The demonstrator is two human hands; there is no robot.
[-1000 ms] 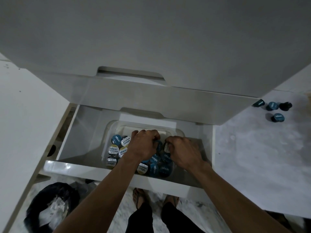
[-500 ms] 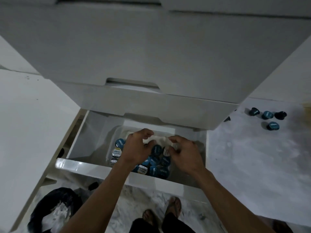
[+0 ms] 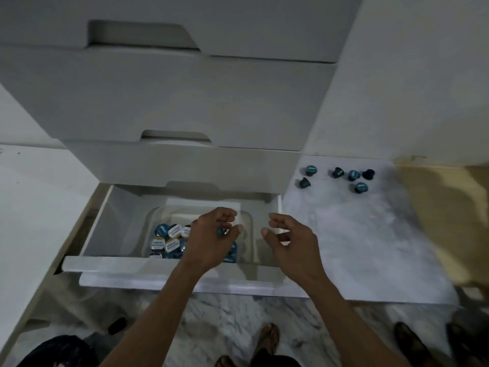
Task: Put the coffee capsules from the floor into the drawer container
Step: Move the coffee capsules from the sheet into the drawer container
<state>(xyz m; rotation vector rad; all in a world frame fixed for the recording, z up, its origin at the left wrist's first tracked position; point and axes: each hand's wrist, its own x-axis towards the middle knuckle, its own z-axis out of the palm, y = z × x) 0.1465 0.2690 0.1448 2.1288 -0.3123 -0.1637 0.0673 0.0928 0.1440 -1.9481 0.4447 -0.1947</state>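
Teal capsules point(image 3: 169, 241) sit, apparently untouched, beneath the left hand point(image 3: 213, 238).

Both forearms are seen bare to the bottom edge of the view, with no sleeves shown. No rings, watch or bands can be made out on the left hand point(image 3: 211, 239) or the right hand point(image 3: 289, 243). Dark trousers point(image 3: 275, 361) are worn, glimpsed at the lower edge. An open brown sandal point(image 3: 267, 340) is worn on one foot; the other foot is largely cut off.
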